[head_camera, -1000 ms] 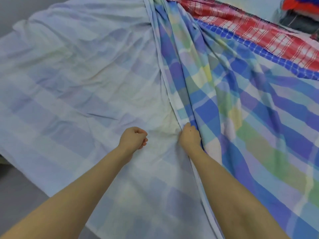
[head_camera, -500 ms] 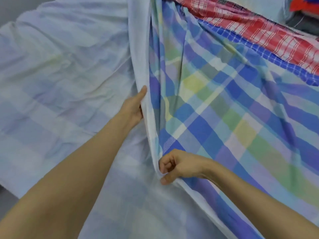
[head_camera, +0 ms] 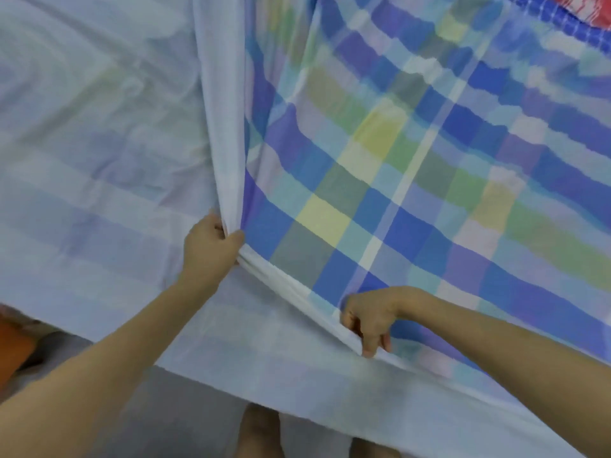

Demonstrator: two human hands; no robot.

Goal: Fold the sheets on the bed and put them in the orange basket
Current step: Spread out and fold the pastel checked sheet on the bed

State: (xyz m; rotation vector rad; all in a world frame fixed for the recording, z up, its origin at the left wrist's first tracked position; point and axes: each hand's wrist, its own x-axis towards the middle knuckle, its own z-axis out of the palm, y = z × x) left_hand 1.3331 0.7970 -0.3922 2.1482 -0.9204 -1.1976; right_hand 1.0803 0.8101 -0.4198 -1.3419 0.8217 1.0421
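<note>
A large checked sheet (head_camera: pixel 380 180) in blue, green and yellow covers the bed; its pale reverse side (head_camera: pixel 99 160) shows on the left. A raised fold of the sheet runs from the top middle down to my hands. My left hand (head_camera: pixel 208 249) grips this fold at the centre, thumb over the cloth. My right hand (head_camera: pixel 370 322) pinches the sheet's white edge lower and to the right, fingers curled downward. An orange patch (head_camera: pixel 15 348) at the left edge may be the basket; only a sliver shows.
A red checked cloth (head_camera: pixel 588 8) peeks in at the top right corner, past a blue-checked border. The sheet's near edge hangs over the bed side, with grey floor (head_camera: pixel 185 418) and my feet (head_camera: pixel 261 434) below it.
Both hands have drawn the fold toward me and lifted it. My left hand has closed on the cloth. The view has dropped, showing the bed's near edge and the floor.
</note>
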